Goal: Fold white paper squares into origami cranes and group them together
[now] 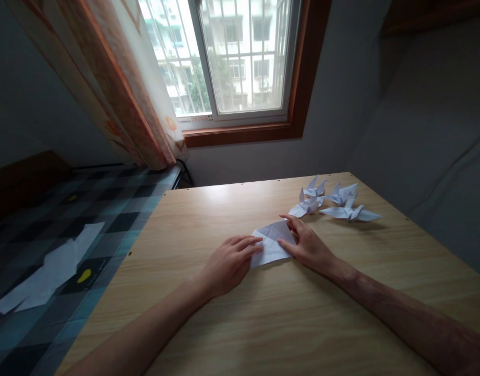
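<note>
A creased piece of white paper (272, 241) lies on the wooden table between my two hands, with fold lines showing across its face. My left hand (235, 261) grips its left edge, fingers bent over the top. On the opposite side my right hand (307, 243) holds the right edge, thumb in front and forefinger at the far corner. Just beyond my right hand stand several folded white paper cranes (350, 213), grouped near the table's far right corner. The underside of the paper is hidden.
The light wooden table (224, 334) fills the front. To the left is a bed with a checked cover (118, 219), bearing loose white paper pieces (60, 266). A barred window (243, 57) and a patterned curtain (118, 78) are behind.
</note>
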Demonstrator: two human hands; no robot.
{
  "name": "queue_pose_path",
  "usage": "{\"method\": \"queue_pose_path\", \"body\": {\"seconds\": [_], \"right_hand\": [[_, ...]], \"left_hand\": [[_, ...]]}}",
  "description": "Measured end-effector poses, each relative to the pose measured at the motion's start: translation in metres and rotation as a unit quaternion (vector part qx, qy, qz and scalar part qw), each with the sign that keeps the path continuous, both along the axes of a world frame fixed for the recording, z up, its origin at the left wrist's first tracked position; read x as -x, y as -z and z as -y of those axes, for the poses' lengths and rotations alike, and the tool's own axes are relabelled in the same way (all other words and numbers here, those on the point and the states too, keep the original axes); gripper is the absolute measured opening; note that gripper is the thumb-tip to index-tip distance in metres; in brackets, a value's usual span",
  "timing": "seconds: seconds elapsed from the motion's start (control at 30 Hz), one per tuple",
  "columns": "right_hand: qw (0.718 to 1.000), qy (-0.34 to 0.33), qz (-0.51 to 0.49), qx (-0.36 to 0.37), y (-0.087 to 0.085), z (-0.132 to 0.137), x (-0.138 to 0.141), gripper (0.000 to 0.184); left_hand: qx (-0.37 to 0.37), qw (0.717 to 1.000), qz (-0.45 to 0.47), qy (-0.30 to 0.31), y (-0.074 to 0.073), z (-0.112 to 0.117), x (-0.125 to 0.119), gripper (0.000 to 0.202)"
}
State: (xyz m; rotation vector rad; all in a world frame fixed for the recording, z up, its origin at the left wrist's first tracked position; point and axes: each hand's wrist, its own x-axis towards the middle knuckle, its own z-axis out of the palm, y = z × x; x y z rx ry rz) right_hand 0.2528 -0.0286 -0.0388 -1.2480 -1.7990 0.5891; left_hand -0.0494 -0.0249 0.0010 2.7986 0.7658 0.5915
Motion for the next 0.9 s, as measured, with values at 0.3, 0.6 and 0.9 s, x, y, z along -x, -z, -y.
{"method": "queue_pose_path", "body": {"seconds": [0.3,0.6,0.9], "right_hand": [[0.978,-0.125,0.122,-0.116,-0.014,0.009,0.005,0.045],[0.941,-0.195,0.252,-0.111,-0.022,0.015,0.005,0.067],[0.937,-0.242,0.239,-0.084,-0.03,0.019,0.003,0.071]], "left_hand": [[0.007,1.0,0.008,-0.002,-0.003,0.003,-0.002,0.038],[0.01,0.998,0.001,-0.063,-0.001,0.004,-0.001,0.05],[-0.007,0.998,-0.042,-0.055,-0.011,0.005,0.0,0.06]]}}
